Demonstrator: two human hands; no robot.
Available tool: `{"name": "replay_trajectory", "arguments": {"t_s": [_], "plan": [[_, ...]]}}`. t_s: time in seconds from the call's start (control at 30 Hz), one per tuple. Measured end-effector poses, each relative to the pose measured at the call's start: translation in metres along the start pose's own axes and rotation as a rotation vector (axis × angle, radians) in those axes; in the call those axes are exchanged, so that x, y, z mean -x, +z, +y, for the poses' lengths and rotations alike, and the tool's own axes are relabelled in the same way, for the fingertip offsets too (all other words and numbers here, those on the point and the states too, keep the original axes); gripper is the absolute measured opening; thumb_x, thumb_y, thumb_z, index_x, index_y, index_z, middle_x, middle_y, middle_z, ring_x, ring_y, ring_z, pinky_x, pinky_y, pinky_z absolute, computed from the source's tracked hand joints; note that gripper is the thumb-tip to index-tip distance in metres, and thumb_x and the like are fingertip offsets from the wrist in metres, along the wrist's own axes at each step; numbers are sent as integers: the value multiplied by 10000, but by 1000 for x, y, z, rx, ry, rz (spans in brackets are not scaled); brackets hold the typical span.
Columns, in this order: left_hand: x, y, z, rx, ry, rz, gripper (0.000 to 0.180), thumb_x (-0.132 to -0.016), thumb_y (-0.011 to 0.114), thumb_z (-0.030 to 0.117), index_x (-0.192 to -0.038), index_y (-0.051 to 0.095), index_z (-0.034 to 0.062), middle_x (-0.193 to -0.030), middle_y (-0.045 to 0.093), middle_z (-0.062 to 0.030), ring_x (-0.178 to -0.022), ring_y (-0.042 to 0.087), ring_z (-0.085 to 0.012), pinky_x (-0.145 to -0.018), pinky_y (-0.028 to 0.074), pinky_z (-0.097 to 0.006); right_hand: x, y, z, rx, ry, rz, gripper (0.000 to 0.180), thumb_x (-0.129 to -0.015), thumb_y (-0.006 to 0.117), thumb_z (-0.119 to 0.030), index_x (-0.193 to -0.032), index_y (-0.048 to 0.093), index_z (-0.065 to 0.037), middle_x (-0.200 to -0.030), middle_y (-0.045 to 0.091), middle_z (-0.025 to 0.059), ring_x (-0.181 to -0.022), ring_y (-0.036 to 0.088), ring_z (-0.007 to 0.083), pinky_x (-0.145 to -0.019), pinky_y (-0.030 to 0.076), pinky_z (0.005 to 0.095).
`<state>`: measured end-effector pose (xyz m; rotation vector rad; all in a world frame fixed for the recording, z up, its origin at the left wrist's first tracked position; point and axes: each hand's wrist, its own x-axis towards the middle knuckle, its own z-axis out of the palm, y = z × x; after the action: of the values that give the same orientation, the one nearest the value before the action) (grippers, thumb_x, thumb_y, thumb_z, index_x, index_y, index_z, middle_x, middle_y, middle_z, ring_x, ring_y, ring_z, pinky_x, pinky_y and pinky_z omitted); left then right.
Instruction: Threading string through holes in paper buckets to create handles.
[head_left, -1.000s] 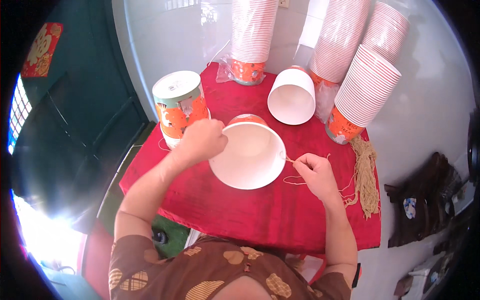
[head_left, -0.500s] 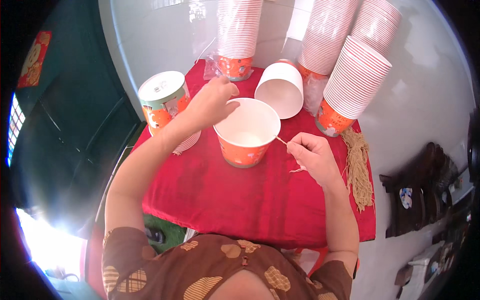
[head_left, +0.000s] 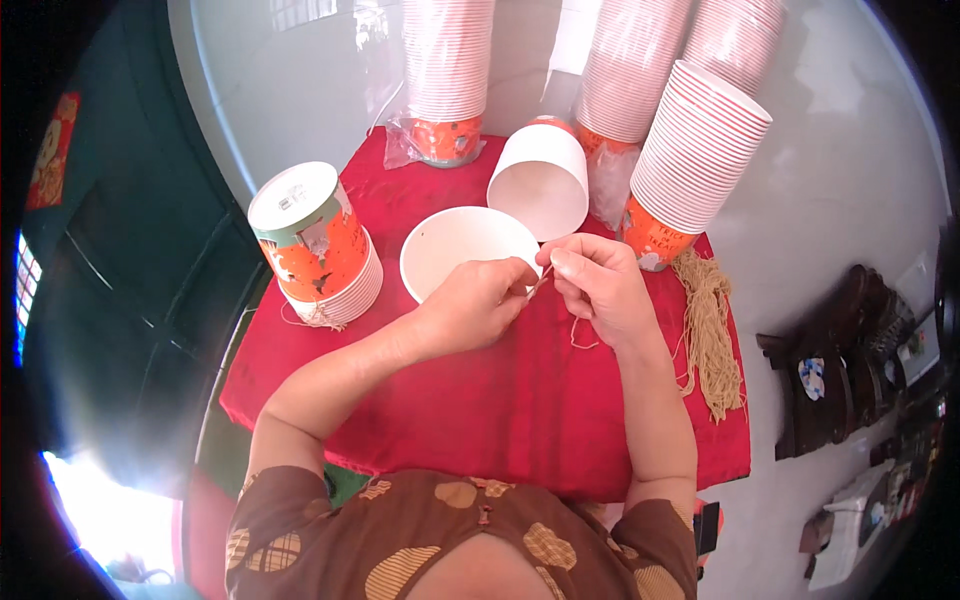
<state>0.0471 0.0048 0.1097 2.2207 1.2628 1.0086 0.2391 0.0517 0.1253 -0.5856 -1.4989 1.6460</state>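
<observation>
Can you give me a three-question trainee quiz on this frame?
1. True or false: the white paper bowl in front of the hands stands open side up.
2. What do the left hand and right hand pinch between them?
3. On which side of the red cloth does the bundle of tan strings lie: A the person's left, B the person's right?

Key
1. True.
2. A thin tan string.
3. B.

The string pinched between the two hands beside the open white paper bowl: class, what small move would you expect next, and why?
Probably drawing the string taut toward the bowl. Both hands, left hand and right hand, pinch it at the bowl's rim, and a loose end hangs below the right hand over the red cloth.
</observation>
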Motion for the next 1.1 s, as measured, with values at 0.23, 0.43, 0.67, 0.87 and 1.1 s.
{"name": "replay_trajectory", "arguments": {"t_s": [0.23,0.43,0.67,0.87,1.1], "plan": [[-3,3,-10,127,-78,-3,182,-875,591,30,-1044,622,-31,-892,679,-158,-844,670,-215,-773,521,-334,-13,-4,4,-103,-29,-51,203,-983,519,-134,-849,606,-9,-835,638,102,-503,431,34,-393,327,170],[-11,0,-7,200,-101,13,201,-866,614,84,-1034,656,-18,-835,691,-146,-771,669,-177,-726,514,-321,-16,-8,5,-110,-28,-39,208,-988,509,-136,-846,594,-11,-864,657,128,-505,441,34,-391,333,175],[-14,11,-17,223,-177,42,193,-854,625,77,-1016,668,-20,-836,711,-129,-794,672,-130,-725,521,-303,-15,-3,6,-86,-3,-58,232,-979,515,-127,-830,619,16,-757,615,58,-498,443,31,-382,341,186],[-18,13,-7,214,-185,59,175,-864,613,64,-1010,667,-16,-830,711,-112,-806,652,-96,-727,519,-290,-13,-3,6,-107,-18,-66,212,-962,542,-124,-820,623,13,-719,605,46,-483,440,29,-372,336,191],[-15,12,-3,238,-224,20,143,-875,613,55,-980,658,-31,-823,702,-55,-798,617,-66,-716,507,-269,-14,-5,7,-46,-17,-48,195,-954,556,-111,-806,613,3,-735,614,47,-487,424,17,-375,304,185]]}}
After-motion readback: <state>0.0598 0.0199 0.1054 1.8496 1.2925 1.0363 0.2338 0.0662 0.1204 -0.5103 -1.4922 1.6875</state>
